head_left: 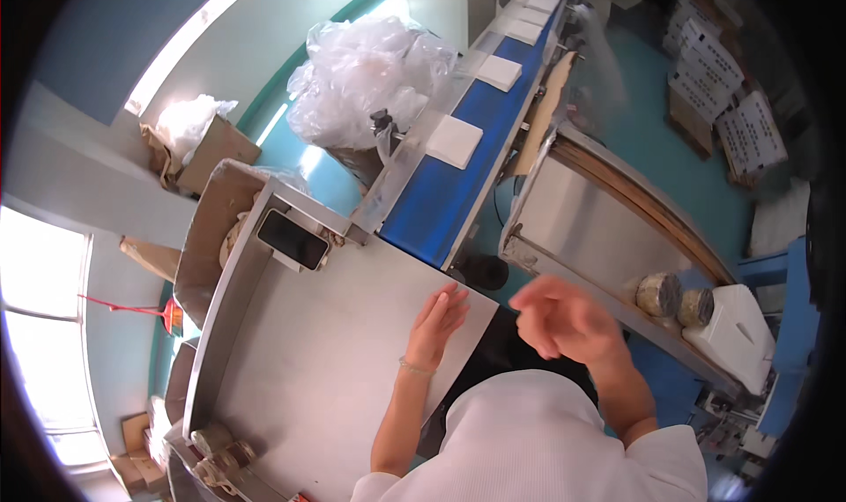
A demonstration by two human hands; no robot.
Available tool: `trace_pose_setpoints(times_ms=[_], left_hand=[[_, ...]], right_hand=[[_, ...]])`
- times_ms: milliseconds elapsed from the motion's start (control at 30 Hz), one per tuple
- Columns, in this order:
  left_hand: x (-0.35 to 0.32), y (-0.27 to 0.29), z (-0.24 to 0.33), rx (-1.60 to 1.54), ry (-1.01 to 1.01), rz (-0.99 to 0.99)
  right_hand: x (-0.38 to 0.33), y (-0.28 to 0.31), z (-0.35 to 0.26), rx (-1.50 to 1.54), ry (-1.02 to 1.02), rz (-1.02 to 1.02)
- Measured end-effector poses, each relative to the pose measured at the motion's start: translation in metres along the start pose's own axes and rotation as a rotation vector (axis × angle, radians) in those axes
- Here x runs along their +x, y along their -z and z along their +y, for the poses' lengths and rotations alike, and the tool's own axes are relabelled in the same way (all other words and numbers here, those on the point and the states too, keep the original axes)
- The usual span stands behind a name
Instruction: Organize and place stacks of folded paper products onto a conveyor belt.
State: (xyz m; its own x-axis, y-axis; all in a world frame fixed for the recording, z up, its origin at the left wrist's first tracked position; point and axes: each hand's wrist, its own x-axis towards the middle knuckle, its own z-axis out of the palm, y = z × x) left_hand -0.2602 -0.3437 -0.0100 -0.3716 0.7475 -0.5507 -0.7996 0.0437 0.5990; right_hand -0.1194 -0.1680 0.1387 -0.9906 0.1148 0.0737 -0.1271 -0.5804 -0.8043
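My left hand (438, 326) hovers over the right part of the pale metal table (326, 352), fingers stretched out, holding nothing. A thin bracelet circles that wrist. To the right, my right hand (568, 321) is raised beyond the table's edge, slightly blurred. Its fingers are loosely bent and apart, with nothing visible in them. Ahead of both hands, the near end of a blue conveyor belt (423, 211) meets the table. A flat white square piece (455, 141) lies on the belt nearest me, with another white piece (499, 73) and several more farther up.
A phone (293, 239) lies at the table's far left corner. Clear plastic bags (366, 74) bulge beside the belt. On the right bench (608, 220) are two tape rolls (659, 295) and a white stack (736, 334). White printed boxes (705, 70) stand at far right.
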Motion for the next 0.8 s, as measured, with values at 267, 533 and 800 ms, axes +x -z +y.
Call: trace_pose_setpoints(times_ms=[267, 533, 800], left_hand=[[0.014, -0.142, -0.027, 0.341, -0.079, -0.185], [0.024, -0.252, -0.134, 0.709, -0.218, -0.456], [0.049, -0.325, -0.203, 1.386, -0.643, -0.453]], right_hand=[[-0.137, -0.047, -0.152, 0.073, 0.660, -0.413], [-0.282, -0.040, -0.190, -0.153, 0.890, -0.526], [-0.367, -0.028, -0.177, -0.398, 0.888, -0.636]])
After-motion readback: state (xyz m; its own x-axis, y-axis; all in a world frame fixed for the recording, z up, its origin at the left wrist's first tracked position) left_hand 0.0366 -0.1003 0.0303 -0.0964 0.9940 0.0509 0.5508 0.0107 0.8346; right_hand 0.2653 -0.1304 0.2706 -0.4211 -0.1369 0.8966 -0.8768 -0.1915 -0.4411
